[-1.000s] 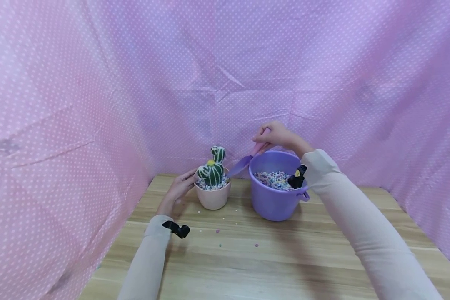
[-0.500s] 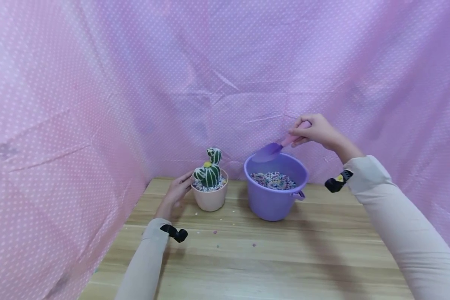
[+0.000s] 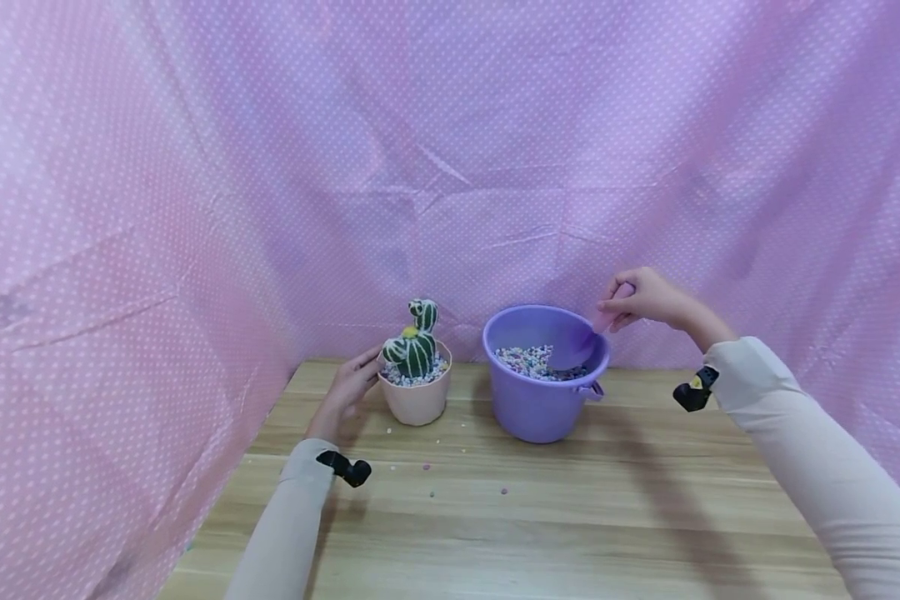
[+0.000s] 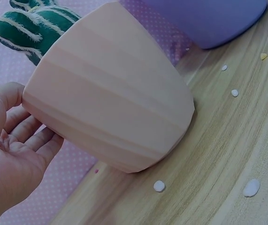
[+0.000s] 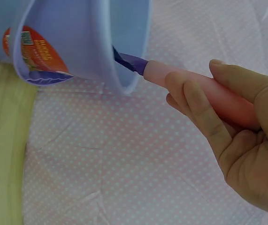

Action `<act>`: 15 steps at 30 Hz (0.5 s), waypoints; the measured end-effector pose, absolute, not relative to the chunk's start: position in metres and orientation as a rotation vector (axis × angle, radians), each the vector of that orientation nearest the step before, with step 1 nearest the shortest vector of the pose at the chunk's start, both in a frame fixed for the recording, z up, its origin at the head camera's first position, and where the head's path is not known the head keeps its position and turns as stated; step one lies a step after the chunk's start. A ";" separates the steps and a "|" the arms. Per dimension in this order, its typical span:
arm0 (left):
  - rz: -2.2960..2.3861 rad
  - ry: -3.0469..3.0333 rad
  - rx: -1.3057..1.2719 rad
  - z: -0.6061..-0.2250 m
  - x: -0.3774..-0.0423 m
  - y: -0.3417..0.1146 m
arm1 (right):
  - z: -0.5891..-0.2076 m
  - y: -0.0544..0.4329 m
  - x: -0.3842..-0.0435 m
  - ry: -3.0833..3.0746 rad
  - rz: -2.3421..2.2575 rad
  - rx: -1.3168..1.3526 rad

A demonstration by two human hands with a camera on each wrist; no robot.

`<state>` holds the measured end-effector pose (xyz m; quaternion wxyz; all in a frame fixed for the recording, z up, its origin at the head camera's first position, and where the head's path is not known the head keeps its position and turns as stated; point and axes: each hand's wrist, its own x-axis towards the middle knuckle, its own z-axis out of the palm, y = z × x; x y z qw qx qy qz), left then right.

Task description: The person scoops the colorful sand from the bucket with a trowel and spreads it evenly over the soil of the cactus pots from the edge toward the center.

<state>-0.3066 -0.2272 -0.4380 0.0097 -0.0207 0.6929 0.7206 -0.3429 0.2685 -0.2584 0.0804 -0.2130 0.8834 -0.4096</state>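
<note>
My right hand (image 3: 648, 298) grips the pink handle of a small garden trowel (image 5: 199, 89). Its purple blade reaches over the right rim of a purple bucket (image 3: 536, 408) and down to the multicoloured pebbles (image 3: 523, 360) inside; the pebbles hide the blade's tip. To the left stands a pale pink plant pot (image 4: 110, 89) with a green, white-ridged cactus (image 3: 417, 354) set in pebbles. My left hand (image 3: 348, 387) rests against the pot's left side, its thumb at the rim and fingertips touching the wall, partly hidden behind it.
Several loose pebbles (image 3: 426, 467) lie on the wooden table (image 3: 540, 542) in front of the pot and bucket. Pink dotted cloth (image 3: 450, 167) hangs close behind and at both sides. The bucket's handle (image 5: 42, 79) hangs down on its right.
My right hand has carried the trowel from beside the pot rightward over the bucket, then lowered its blade into the pebbles. The left hand has stayed at the pot.
</note>
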 end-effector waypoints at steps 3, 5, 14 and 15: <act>2.269 2.141 -0.037 -0.439 -0.307 -0.228 | -0.266 0.264 -0.344 2.611 -1.199 -0.653; 2.276 2.135 -0.016 -0.440 -0.307 -0.228 | -0.271 0.261 -0.344 2.606 -1.193 -0.657; 2.279 2.129 -0.006 -0.439 -0.308 -0.228 | -0.296 0.258 -0.353 2.623 -1.179 -0.610; 2.282 2.126 -0.006 -0.439 -0.309 -0.228 | -0.298 0.258 -0.353 2.642 -1.173 -0.609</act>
